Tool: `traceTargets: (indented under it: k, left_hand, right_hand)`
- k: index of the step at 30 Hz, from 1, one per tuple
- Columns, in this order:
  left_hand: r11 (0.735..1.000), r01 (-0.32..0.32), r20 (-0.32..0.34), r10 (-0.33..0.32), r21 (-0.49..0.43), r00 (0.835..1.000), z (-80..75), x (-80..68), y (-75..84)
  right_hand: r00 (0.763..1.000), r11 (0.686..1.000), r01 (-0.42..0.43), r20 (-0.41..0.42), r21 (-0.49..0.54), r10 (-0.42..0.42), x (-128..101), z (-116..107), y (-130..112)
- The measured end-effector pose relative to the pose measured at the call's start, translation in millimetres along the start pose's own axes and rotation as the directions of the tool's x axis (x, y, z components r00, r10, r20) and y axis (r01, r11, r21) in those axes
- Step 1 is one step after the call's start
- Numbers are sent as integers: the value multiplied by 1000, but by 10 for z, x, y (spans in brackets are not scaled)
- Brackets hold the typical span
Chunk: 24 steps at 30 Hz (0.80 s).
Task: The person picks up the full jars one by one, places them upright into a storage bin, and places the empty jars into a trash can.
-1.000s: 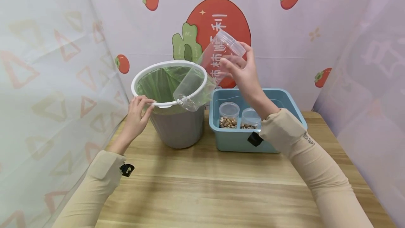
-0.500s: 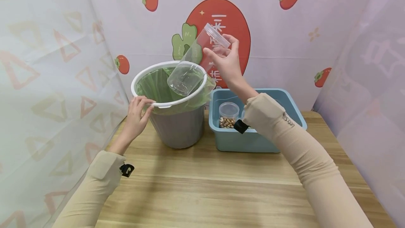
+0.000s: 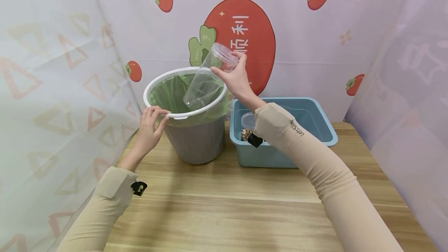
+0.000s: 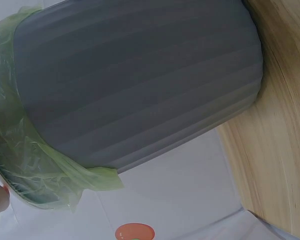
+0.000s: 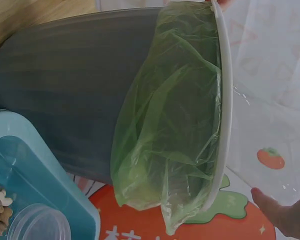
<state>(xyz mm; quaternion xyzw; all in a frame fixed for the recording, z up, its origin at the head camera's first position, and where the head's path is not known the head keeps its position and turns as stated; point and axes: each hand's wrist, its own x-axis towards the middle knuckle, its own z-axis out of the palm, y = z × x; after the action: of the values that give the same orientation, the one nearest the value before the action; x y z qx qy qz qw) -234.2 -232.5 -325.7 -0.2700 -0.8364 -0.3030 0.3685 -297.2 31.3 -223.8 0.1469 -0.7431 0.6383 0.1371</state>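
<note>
A grey trash can (image 3: 197,141) with a white rim and a green bag liner (image 3: 164,92) stands on the table. My left hand (image 3: 150,127) grips its near left rim, fingers over the edge and thumb outside. My right hand (image 3: 236,79) holds a clear plastic jar (image 3: 204,84) near its lidded upper end. The jar looks empty and tilts with its lower end inside the can's mouth. In the right wrist view, the thumb (image 5: 270,207) lies against the clear jar wall, beside the rim.
A blue basin (image 3: 283,158) stands right of the can, partly covered by the right sleeve. In it is a clear lidded jar (image 3: 248,121) of nuts or beans. A printed cloth backdrop (image 3: 297,42) closes off the wooden table (image 3: 224,213) behind.
My right hand has moved left and then down, bringing the jar from over the can's right rim into its mouth. My left hand stays on the rim.
</note>
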Motion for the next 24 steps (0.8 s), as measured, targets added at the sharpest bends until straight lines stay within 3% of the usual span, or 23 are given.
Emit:
traceTargets:
  k: [5, 7, 15, 24]
  left_hand:
    - [1000, 4, 5, -4, -4, 1000, 3, 0, -1]
    - [1000, 7, 7, -7, -3, 1000, 2, -1, -1]
    - [1000, 4, 1, -4, 4, 1000, -2, 7, 3]
    - [999, -4, 12, 4, 45, 1000, -45, 27, 60]
  right_hand:
    - [986, 983, -102, 118, -156, 121, -75, -16, 5]
    - [980, 978, -116, 139, -173, 141, -125, -53, -3]
    - [984, 995, -57, 162, -80, 70, -353, -309, 57]
    - [974, 993, 51, 227, -103, -27, -600, -592, 167]
